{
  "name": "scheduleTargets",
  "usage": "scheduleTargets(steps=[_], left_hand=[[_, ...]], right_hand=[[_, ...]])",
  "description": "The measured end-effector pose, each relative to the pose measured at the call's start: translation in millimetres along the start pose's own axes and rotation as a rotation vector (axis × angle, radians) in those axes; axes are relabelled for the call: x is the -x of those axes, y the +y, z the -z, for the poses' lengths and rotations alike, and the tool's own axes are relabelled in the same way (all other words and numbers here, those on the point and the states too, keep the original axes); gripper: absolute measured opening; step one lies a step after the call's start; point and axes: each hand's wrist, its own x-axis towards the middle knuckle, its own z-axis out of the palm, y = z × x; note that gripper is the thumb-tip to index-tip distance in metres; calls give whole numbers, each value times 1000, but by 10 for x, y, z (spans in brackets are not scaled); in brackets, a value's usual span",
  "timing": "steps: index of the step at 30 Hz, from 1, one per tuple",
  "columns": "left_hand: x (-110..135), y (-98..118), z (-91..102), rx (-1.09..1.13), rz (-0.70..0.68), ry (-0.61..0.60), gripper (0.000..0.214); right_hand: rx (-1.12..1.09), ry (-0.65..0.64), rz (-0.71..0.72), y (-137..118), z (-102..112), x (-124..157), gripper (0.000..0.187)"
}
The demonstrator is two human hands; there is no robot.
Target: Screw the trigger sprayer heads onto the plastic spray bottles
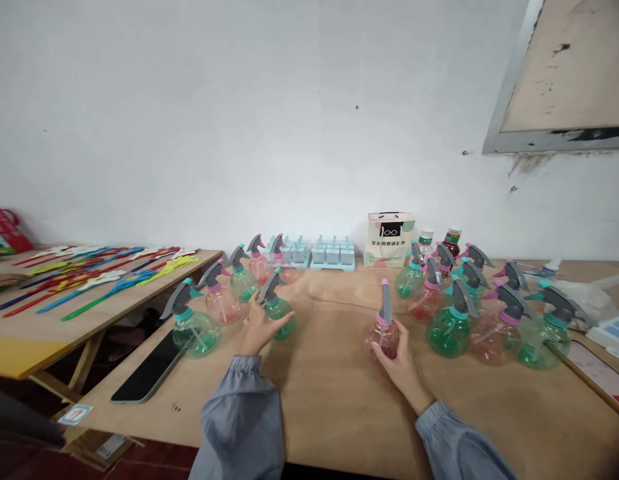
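My right hand is wrapped round the lower right side of a pink spray bottle with a grey trigger head, thumb in front. That bottle stands upright on the wooden table. On the left, my left hand is spread beside a green spray bottle, its thumb stretched across the bottle's front; some fingertips are hidden. Left of this hand stand more spray bottles, among them a pink one and a green one. Several others, such as a green one, cluster right of my right hand.
A black phone lies at the left. Pale blue popsicle molds and a printed paper bag stand along the wall. Another phone lies far right. Colourful hand-shaped sticks cover part of the neighbouring table.
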Motion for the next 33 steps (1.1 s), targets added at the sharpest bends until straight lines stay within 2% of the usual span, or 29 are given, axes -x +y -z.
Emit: scheduleTargets(steps=[4, 6, 9, 14, 20, 25, 29, 33], left_hand=[[5, -108, -32, -142, 75, -34, 64], [-92, -158, -56, -202, 83, 49, 60], [-278, -218, -100, -299, 102, 184, 63], [-513, -262, -225, -383, 123, 204, 73], [-662, -293, -430, -338, 100, 273, 76], [-691, -334, -540, -287, 49, 361, 84], [-632, -329, -589, -285, 80, 385, 89], [-600, -339, -610, -275, 120, 385, 75]], right_hand=[[6, 1, -2, 19, -2, 6, 68], [7, -3, -3, 28, -2, 7, 68], [3, -5, -11, 33, -5, 4, 68], [-6, -4, -34, 21, -9, 1, 69], [-20, -40, -55, 0, 10, 24, 68], [-35, -46, -48, -5, 4, 34, 66], [-29, -40, -43, 27, -2, 33, 67], [-21, -56, -39, 51, 2, 43, 68]])
